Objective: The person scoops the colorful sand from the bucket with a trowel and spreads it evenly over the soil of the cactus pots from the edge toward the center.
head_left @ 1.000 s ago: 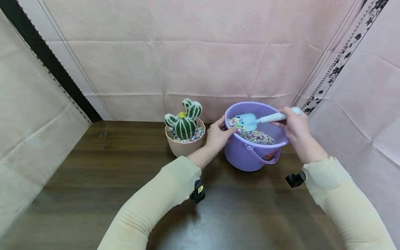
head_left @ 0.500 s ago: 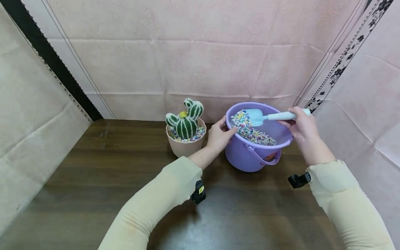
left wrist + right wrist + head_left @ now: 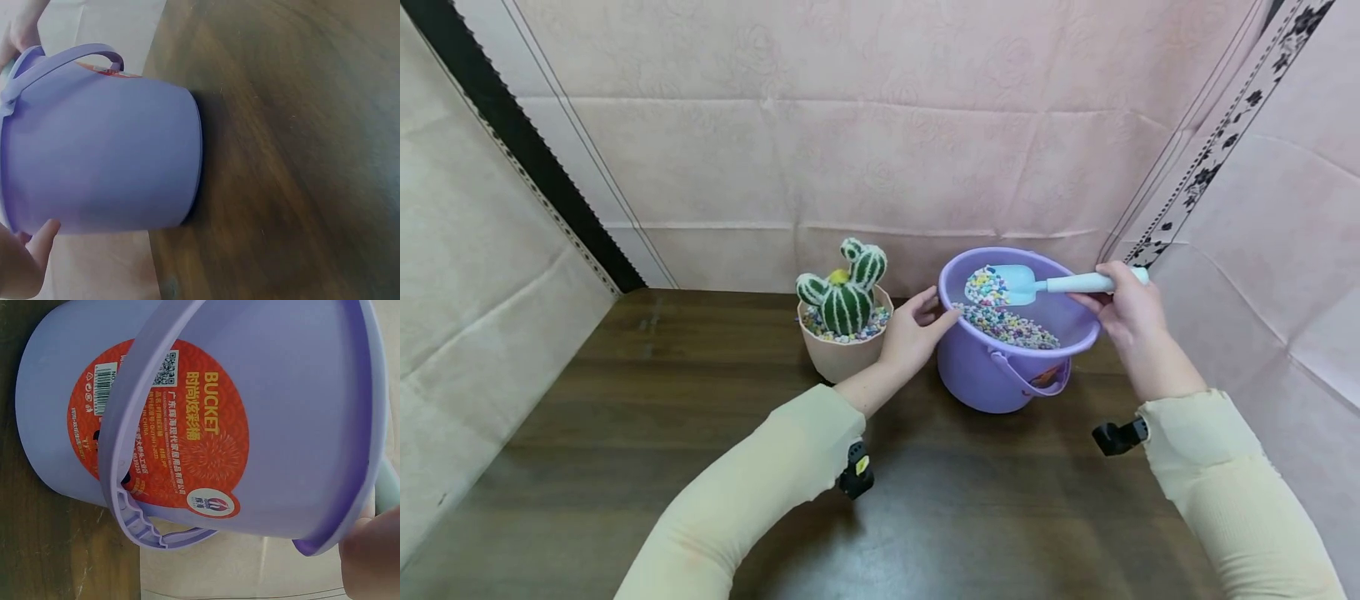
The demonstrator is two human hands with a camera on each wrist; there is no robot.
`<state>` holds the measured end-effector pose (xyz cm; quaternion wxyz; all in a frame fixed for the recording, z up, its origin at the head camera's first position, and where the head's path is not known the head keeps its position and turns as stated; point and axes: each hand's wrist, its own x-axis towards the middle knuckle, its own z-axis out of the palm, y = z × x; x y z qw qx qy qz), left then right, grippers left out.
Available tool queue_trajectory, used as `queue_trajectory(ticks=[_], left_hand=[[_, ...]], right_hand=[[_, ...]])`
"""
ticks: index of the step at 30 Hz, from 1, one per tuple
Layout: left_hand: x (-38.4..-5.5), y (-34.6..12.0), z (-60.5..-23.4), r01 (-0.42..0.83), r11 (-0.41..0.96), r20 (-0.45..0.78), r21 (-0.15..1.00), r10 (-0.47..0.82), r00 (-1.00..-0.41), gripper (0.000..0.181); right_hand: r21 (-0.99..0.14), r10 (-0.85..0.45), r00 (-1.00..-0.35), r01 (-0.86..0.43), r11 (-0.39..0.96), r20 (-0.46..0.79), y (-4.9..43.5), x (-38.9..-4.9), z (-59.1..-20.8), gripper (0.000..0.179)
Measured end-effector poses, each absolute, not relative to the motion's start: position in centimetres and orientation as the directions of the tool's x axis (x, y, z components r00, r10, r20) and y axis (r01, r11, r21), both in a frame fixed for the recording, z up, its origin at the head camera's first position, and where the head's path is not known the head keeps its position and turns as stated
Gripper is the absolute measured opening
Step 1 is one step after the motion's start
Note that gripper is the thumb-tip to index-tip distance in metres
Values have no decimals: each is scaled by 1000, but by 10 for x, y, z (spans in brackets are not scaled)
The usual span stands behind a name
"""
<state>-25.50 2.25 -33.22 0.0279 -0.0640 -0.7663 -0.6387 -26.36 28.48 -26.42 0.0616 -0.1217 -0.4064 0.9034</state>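
Note:
My right hand grips the handle of a light-blue hand shovel, held about level over the mouth of a purple bucket. Colourful small pebbles fill the shovel's blade, and more lie inside the bucket. At the bucket's left rim is my left hand, fingers loosely spread and thumb close to the wall; whether it touches cannot be told. Left of that hand stands a beige pot with a green and white knitted cactus and pebbles around it. In the right wrist view the shovel is mostly hidden.
Dark wooden tabletop lies under everything. Pale cloth walls rise behind and at both sides, close behind the pot and bucket. The bucket's handle hangs down in front, over a red label.
My right hand has moved right with the shovel, lifting its blade of pebbles clear of the heap in the bucket. My left hand has loosened from the rim and shifted slightly left.

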Motion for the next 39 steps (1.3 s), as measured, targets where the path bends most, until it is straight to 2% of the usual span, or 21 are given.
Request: queue_trajectory(ticks=[8,16,25,29,33,36,39], left_hand=[[-243,-13,-329,223,196,201,955,125,-972,49],[-228,-53,-338,242,204,238,949,44,-970,38],[-219,-104,-348,222,275,238,936,-28,-971,35],[-223,-123,-351,192,307,234,932,-106,-966,38],[-232,-136,-358,120,357,195,927,-185,-963,53],[-239,-140,-364,56,390,146,919,-205,-968,63],[-244,-139,-368,20,391,110,920,-210,-971,66]], right_hand=[[-728,199,-958,13,-685,-205,285,-263,-261,11],[-695,196,-948,36,-718,-252,282,-266,-258,17],[-690,166,-948,72,-721,-271,274,-266,-255,18],[-697,159,-950,78,-713,-269,270,-266,-254,17],[-701,158,-953,72,-710,-258,267,-265,-253,16],[-698,147,-954,82,-712,-262,264,-265,-253,16],[-695,136,-954,94,-713,-268,260,-265,-254,19]])
